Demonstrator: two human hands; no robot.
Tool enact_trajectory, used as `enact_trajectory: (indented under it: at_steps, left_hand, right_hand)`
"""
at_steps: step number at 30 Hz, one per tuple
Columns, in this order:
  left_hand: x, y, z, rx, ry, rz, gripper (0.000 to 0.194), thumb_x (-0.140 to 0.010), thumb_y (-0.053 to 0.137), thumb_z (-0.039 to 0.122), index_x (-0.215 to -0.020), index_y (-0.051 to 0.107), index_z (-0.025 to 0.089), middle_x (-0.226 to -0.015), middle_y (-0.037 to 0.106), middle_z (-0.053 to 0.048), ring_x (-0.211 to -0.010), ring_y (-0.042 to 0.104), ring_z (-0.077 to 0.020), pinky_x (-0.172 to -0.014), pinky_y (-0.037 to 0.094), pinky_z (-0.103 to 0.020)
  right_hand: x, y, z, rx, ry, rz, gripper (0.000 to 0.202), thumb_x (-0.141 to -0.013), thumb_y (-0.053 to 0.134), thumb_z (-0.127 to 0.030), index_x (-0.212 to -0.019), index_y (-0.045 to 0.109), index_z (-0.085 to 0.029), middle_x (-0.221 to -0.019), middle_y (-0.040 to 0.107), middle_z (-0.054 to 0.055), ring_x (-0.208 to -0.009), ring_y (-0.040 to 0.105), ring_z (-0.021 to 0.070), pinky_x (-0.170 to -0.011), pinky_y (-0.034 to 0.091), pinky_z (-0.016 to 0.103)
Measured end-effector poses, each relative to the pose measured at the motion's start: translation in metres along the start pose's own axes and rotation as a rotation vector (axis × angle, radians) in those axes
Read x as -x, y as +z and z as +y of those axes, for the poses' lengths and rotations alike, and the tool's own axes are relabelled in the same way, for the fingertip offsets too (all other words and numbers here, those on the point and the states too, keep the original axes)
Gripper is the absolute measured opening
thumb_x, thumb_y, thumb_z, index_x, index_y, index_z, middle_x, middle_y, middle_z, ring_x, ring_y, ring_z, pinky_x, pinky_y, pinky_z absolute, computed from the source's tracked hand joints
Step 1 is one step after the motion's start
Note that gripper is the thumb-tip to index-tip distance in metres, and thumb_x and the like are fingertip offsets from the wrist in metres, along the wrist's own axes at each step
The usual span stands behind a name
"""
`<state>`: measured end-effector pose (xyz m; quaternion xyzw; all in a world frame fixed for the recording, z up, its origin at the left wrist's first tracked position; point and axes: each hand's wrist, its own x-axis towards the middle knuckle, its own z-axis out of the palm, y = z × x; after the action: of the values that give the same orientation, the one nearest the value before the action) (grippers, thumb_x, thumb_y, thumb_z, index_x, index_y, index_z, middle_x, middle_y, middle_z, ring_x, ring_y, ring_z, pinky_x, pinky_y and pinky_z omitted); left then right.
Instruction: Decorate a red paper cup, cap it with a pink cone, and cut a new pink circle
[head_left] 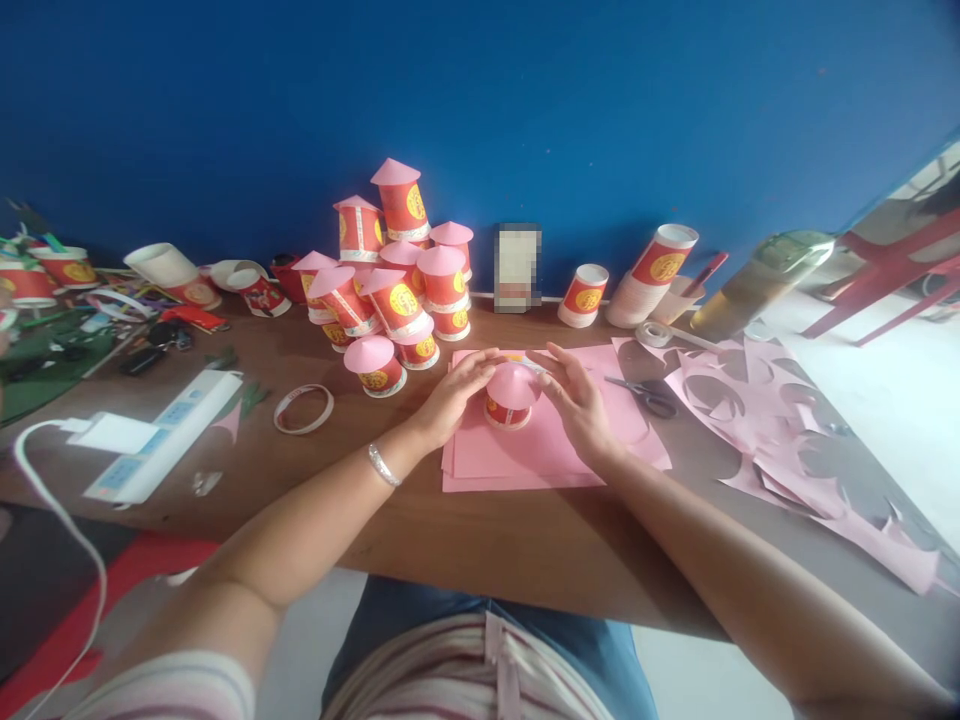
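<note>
A red paper cup [509, 413] with a pink cone roof [514, 384] stands upright on pink paper sheets [555, 455]. My left hand [457, 395] is at the left of the cone, its fingers stretched toward the top edge. On the other side, my right hand [579, 398] curves beside the cone with fingers apart. Behind the cone, near the fingertips, lies a whitish strip or ring [534, 366], partly hidden. Whether the fingertips touch the cone is hard to tell. Dark scissors [654, 398] rest on the paper's right side.
Cups with pink cone roofs [372, 366] are stacked at the back left. A power strip [176, 430] and white ring [303, 409] lie left. To the right are cut pink scraps [780, 430], a tape roll [654, 334] and a bottle [761, 280]. A phone [517, 268] leans on the wall.
</note>
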<state>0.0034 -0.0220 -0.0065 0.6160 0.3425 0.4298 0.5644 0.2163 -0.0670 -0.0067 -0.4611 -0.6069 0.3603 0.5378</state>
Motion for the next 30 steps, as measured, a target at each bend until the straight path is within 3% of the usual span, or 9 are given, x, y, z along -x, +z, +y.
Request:
enact_trajectory:
  at_steps: [3, 6, 14, 23, 27, 30]
  left_hand:
    - [0.0, 0.0, 0.003, 0.01, 0.03, 0.025, 0.047, -0.103, 0.058, 0.047, -0.143, 0.056, 0.022, -0.149, 0.065, -0.015, -0.144, 0.059, -0.0293, -0.118, 0.05, -0.052]
    - [0.003, 0.0, 0.01, -0.061, 0.133, 0.04, 0.054, -0.101, 0.064, 0.046, -0.147, 0.051, 0.023, -0.153, 0.061, -0.017, -0.144, 0.058, -0.0287, -0.12, 0.048, -0.053]
    - [0.011, 0.001, 0.018, -0.379, 0.374, -0.056, 0.058, -0.097, 0.071, 0.041, -0.149, 0.05, 0.022, -0.147, 0.065, -0.018, -0.141, 0.062, -0.0301, -0.12, 0.048, -0.053]
    - [0.01, 0.0, 0.022, -0.378, 0.326, -0.075, 0.057, -0.097, 0.071, 0.044, -0.148, 0.053, 0.023, -0.147, 0.066, -0.018, -0.139, 0.063, -0.0306, -0.12, 0.049, -0.054]
    - [0.006, -0.008, 0.008, -0.255, 0.278, -0.11, 0.07, -0.098, 0.069, 0.048, -0.16, 0.041, 0.033, -0.161, 0.053, -0.016, -0.153, 0.047, -0.0309, -0.125, 0.04, -0.061]
    - [0.002, -0.015, -0.004, -0.246, 0.242, -0.202, 0.09, -0.087, 0.08, 0.052, -0.164, 0.035, 0.035, -0.169, 0.041, -0.017, -0.159, 0.036, -0.0342, -0.122, 0.043, -0.061]
  right_hand:
    - [0.0, -0.002, -0.002, 0.072, -0.061, 0.057, 0.054, -0.102, 0.061, -0.05, -0.149, 0.049, -0.025, -0.147, 0.067, 0.016, -0.14, 0.062, 0.0295, -0.114, 0.053, 0.058]
    - [0.001, -0.002, -0.007, 0.209, -0.159, 0.03, 0.055, -0.102, 0.063, -0.046, -0.151, 0.047, -0.026, -0.145, 0.069, 0.015, -0.141, 0.061, 0.0295, -0.118, 0.049, 0.06]
    - [0.003, 0.003, -0.009, 0.436, -0.298, 0.021, 0.056, -0.098, 0.07, -0.037, -0.15, 0.051, -0.025, -0.132, 0.076, 0.014, -0.125, 0.072, 0.0322, -0.106, 0.057, 0.059]
    - [0.003, 0.003, -0.008, 0.473, -0.274, 0.023, 0.058, -0.096, 0.073, -0.041, -0.149, 0.054, -0.025, -0.131, 0.077, 0.014, -0.124, 0.072, 0.0344, -0.105, 0.058, 0.06]
    - [0.005, 0.0, -0.007, 0.415, -0.327, -0.032, 0.058, -0.101, 0.066, -0.038, -0.154, 0.047, -0.026, -0.142, 0.07, 0.015, -0.131, 0.068, 0.0319, -0.107, 0.058, 0.058]
    - [0.006, -0.003, -0.005, 0.409, -0.352, -0.039, 0.059, -0.103, 0.064, -0.039, -0.156, 0.043, -0.027, -0.147, 0.067, 0.014, -0.136, 0.065, 0.0314, -0.109, 0.057, 0.058]
